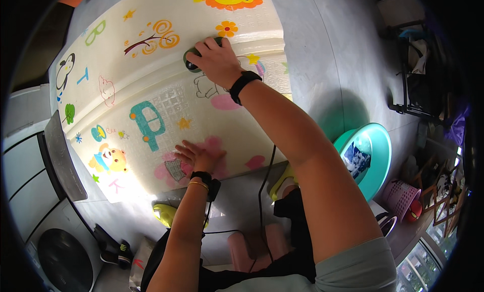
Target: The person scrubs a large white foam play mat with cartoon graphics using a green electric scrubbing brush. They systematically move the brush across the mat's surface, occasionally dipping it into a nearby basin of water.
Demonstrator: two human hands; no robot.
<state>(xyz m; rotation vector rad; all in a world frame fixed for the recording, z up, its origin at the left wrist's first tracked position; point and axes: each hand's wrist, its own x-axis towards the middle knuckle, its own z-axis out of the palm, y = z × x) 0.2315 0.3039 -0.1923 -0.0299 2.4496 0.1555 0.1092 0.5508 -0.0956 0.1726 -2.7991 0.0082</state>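
A cream foam play mat (223, 125) with raised folds and cartoon prints lies spread out before me. My right hand (219, 61) is closed over a dark green rounded object (189, 58), perhaps a scrubbing brush, and holds it on a fold near the orange flower print. Most of that object is hidden under my fingers. Lower down, my left hand (200, 158) rests palm down with fingers apart on the pink bear print, holding nothing. Part of the mat's surface looks wet and shiny.
A turquoise basin (379, 161) with dark blue patterned cloth inside stands to the right. Beyond it is a pink perforated basket (399, 195). A black cable (262, 190) hangs near my legs. At left, a washing machine (66, 258) stands beside shoes (123, 254).
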